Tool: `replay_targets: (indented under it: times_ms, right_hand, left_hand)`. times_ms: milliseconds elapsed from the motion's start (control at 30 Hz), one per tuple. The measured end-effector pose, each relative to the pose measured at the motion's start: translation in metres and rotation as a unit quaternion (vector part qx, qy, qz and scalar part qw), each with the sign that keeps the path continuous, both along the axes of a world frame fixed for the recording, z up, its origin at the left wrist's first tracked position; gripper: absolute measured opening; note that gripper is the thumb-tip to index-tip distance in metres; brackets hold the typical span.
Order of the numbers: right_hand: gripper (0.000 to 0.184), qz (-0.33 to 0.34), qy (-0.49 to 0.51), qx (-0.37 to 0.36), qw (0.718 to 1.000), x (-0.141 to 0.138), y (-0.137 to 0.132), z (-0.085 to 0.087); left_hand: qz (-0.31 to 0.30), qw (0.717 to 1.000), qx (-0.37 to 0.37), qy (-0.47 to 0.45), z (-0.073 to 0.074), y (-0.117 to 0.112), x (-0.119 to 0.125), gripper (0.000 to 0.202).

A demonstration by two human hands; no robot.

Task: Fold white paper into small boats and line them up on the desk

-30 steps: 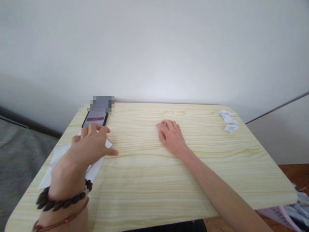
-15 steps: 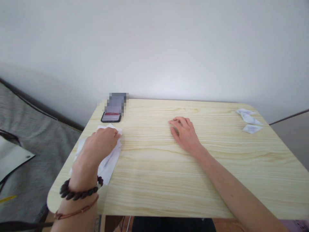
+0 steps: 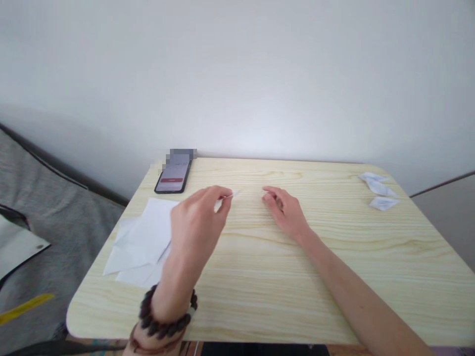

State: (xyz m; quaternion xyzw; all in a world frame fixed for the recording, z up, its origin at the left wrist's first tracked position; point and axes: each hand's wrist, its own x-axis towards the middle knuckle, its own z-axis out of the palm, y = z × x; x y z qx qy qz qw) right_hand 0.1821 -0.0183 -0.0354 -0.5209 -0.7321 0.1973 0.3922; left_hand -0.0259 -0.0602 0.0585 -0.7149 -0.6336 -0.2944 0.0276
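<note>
Above the middle of the table, my left hand (image 3: 200, 215) pinches a thin white piece of paper (image 3: 234, 193) between thumb and forefinger. The paper is seen almost edge-on, so its shape is hard to make out. Facing it from the right is my right hand (image 3: 284, 207), fingers loosely curved with a small gap between thumb and forefinger and nothing visible in them. Several white paper sheets (image 3: 143, 242) lie overlapping on the left side of the table, partly covered by my left wrist.
A phone (image 3: 172, 178) with its screen lit lies at the back left of the wooden table (image 3: 260, 296). Folded white paper pieces (image 3: 384, 202) rest near the right edge. Behind the table rises a white wall (image 3: 278, 89). Grey fabric (image 3: 74, 217) is at the left.
My left hand has left the paper pile and moved right, now with a piece of paper in its fingers. My right hand has stayed near its place, its thumb and forefinger closer together.
</note>
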Motion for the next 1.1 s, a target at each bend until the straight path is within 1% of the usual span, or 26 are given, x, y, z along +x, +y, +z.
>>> replay_targets:
  times_ms: [33,100,167,233,267,333,367,400,433,567,667,767,867,900,933,967,1000,1033,1067,1100]
  right_hand:
    - [0.034,-0.011,0.029,-0.026,0.999,0.001,0.000,0.002]
    - [0.037,-0.019,0.067,-0.060,0.996,0.004,0.000,0.005]
    - [0.039,-0.005,0.082,-0.069,0.994,0.006,0.001,0.008]
    - [0.039,0.005,0.083,-0.069,0.994,0.006,0.001,0.009]
    - [0.040,0.004,0.080,-0.068,0.994,0.006,0.001,0.010]
    - [0.040,0.000,0.067,-0.065,0.996,0.006,0.001,0.010]
    - [0.041,0.000,0.059,-0.063,0.996,0.006,0.001,0.010]
    - [0.042,0.001,0.055,-0.063,0.997,0.006,0.002,0.009]
    - [0.043,0.004,0.054,-0.063,0.997,0.006,0.002,0.009]
    - [0.048,0.016,0.073,-0.079,0.994,0.008,0.004,0.008]
    - [0.050,0.024,0.062,-0.084,0.994,0.008,0.004,0.008]
    - [0.054,0.023,0.053,-0.086,0.995,0.006,0.003,0.008]
    - [0.058,0.034,0.037,-0.080,0.996,0.006,0.003,0.007]
    - [0.062,0.042,0.022,-0.071,0.996,0.005,0.002,0.007]
    - [0.066,0.048,0.004,-0.060,0.997,0.005,0.002,0.006]
    - [0.069,0.054,-0.013,-0.049,0.997,0.005,0.002,0.006]
    - [0.070,0.059,-0.029,-0.043,0.997,0.005,0.002,0.005]
    - [0.066,0.053,-0.031,-0.039,0.997,0.005,0.002,0.005]
    - [0.055,0.042,-0.018,-0.037,0.998,0.005,0.002,0.004]
    - [0.042,0.018,0.004,-0.041,0.999,0.006,0.003,0.004]
  left_hand:
    - [-0.023,0.999,-0.029,0.007,-0.009,0.007,0.009,0.015]
    - [-0.046,0.996,-0.079,0.021,-0.027,0.020,0.024,0.017]
    - [-0.089,0.989,-0.119,0.022,-0.044,0.033,0.035,0.018]
    - [-0.125,0.982,-0.143,0.000,-0.059,0.045,0.041,0.019]
    - [-0.137,0.978,-0.151,-0.032,-0.065,0.051,0.042,0.019]
    - [-0.152,0.967,-0.159,-0.130,-0.073,0.065,0.043,0.017]
    - [-0.159,0.952,-0.168,-0.201,-0.076,0.072,0.043,0.017]
    - [-0.157,0.929,-0.179,-0.284,-0.077,0.078,0.043,0.017]
    - [-0.153,0.920,-0.179,-0.313,-0.078,0.085,0.043,0.020]
    - [-0.122,0.896,-0.173,-0.391,-0.080,0.104,0.050,0.023]
    - [-0.104,0.866,-0.180,-0.455,-0.080,0.108,0.061,0.021]
    - [-0.128,0.823,-0.213,-0.510,-0.080,0.100,0.067,0.022]
    - [-0.150,0.790,-0.237,-0.545,-0.079,0.088,0.063,0.028]
    - [-0.156,0.762,-0.243,-0.580,-0.078,0.084,0.060,0.029]
    - [-0.157,0.740,-0.246,-0.607,-0.077,0.081,0.058,0.030]
    - [-0.160,0.726,-0.248,-0.621,-0.076,0.078,0.056,0.030]
    - [-0.166,0.716,-0.247,-0.631,-0.075,0.076,0.054,0.030]
    - [-0.178,0.712,-0.252,-0.630,-0.074,0.073,0.052,0.029]
    - [-0.196,0.716,-0.254,-0.620,-0.072,0.070,0.050,0.028]
    - [-0.218,0.730,-0.249,-0.598,-0.070,0.067,0.048,0.028]
